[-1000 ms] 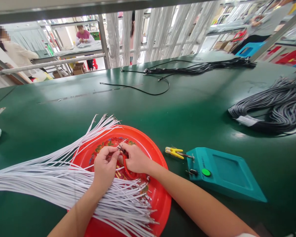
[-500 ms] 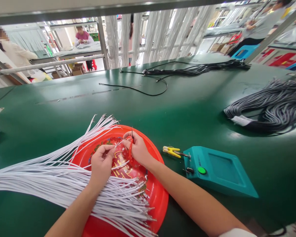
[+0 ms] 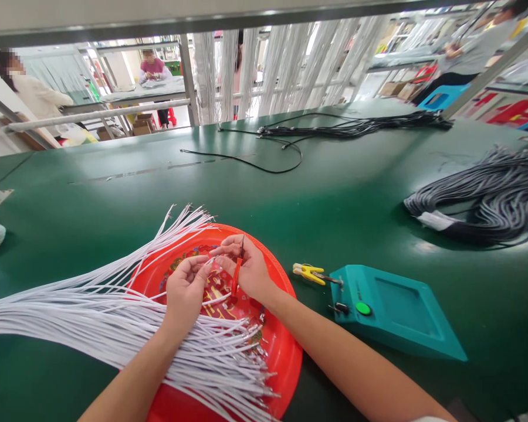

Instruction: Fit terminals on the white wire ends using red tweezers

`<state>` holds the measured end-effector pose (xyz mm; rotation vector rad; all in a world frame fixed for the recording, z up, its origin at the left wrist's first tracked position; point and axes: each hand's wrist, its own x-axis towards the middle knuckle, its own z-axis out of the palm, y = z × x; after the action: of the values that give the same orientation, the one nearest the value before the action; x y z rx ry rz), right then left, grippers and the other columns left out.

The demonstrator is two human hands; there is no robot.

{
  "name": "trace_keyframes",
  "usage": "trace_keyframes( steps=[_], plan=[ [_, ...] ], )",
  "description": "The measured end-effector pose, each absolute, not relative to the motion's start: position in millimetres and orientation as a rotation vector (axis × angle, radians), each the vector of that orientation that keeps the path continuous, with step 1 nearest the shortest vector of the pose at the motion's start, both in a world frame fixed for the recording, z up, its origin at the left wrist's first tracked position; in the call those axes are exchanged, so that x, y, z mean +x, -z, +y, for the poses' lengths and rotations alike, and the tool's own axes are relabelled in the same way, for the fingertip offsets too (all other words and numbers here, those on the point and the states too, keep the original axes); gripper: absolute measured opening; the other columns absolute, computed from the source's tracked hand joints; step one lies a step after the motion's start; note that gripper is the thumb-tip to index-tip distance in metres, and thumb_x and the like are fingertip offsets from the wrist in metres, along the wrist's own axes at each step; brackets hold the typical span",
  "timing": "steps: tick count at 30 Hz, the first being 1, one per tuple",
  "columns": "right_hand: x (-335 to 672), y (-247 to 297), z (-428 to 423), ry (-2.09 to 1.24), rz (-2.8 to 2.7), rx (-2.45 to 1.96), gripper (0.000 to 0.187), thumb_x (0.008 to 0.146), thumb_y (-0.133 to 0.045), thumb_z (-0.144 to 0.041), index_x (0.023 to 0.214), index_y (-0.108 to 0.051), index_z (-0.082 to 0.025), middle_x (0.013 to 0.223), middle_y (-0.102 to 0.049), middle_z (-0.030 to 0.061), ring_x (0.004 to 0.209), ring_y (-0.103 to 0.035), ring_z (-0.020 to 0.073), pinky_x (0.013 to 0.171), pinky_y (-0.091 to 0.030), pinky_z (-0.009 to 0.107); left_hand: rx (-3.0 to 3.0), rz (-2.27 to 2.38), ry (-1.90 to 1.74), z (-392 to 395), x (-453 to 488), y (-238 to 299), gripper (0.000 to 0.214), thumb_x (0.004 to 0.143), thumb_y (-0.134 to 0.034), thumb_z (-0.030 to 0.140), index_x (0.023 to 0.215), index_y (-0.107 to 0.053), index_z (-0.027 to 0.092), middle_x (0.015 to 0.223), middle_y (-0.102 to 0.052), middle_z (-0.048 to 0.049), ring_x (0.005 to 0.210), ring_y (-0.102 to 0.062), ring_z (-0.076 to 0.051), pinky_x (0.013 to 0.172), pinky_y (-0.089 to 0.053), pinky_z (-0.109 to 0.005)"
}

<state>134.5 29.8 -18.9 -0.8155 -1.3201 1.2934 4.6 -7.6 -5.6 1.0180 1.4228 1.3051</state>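
Note:
My left hand [image 3: 185,287] is closed in a pinch on the end of one white cable [image 3: 210,260], above the red tray [image 3: 287,316]. Close by on the right, my right hand [image 3: 250,269] has small red-handled scissors [image 3: 236,276] tucked in it, the dark tip pointing up. Its thumb and forefinger meet at the cable's tip; the fine wires there are too small to make out. Under my left wrist, a thick bundle of white cables [image 3: 88,313] runs in from the left, with metal-tipped ends lying over the tray. A smaller bunch [image 3: 180,228] fans out behind.
A teal device [image 3: 396,305] with a green button and a yellow clip [image 3: 308,273] stands right of the tray. Grey cables [image 3: 479,199] lie coiled at the right, black cables [image 3: 352,126] along the back. Several people are beyond the green table [image 3: 127,187].
Both hands stay at the cable's end, with my right fingers shifted slightly around its tip. The scissors have turned a little in my right hand. The whole view has shifted slightly.

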Motion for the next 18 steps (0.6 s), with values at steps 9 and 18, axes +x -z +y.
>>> trace_keyframes(
  steps=[9,18],
  plan=[
    [135.0,14.9,31.3,-1.520,-1.217,-0.844,0.043,0.068,-0.068,-0.037,0.099,-0.043,-0.023,0.082,-0.067,0.0021,0.068,-0.062,0.0159,0.063,-0.049,0.030,1.008,1.371,-1.331,-7.8,2.7,9.3,0.027,0.067,-0.067,0.034,0.081,-0.053,0.015,0.059,-0.053,0.0048,0.049,-0.048,-0.006,0.047,-0.038,-0.017],
    [133.4,25.7,26.1,-1.102,-1.481,-1.024,0.019,0.075,-0.056,-0.025,0.093,-0.050,-0.021,0.080,-0.066,0.0026,0.071,-0.063,0.0163,0.065,-0.049,0.029,0.987,1.371,-1.355,-8.1,4.7,8.0,0.026,0.068,-0.067,0.032,0.082,-0.052,0.016,0.061,-0.053,0.0055,0.050,-0.050,-0.005,0.048,-0.040,-0.017]
  ],
)
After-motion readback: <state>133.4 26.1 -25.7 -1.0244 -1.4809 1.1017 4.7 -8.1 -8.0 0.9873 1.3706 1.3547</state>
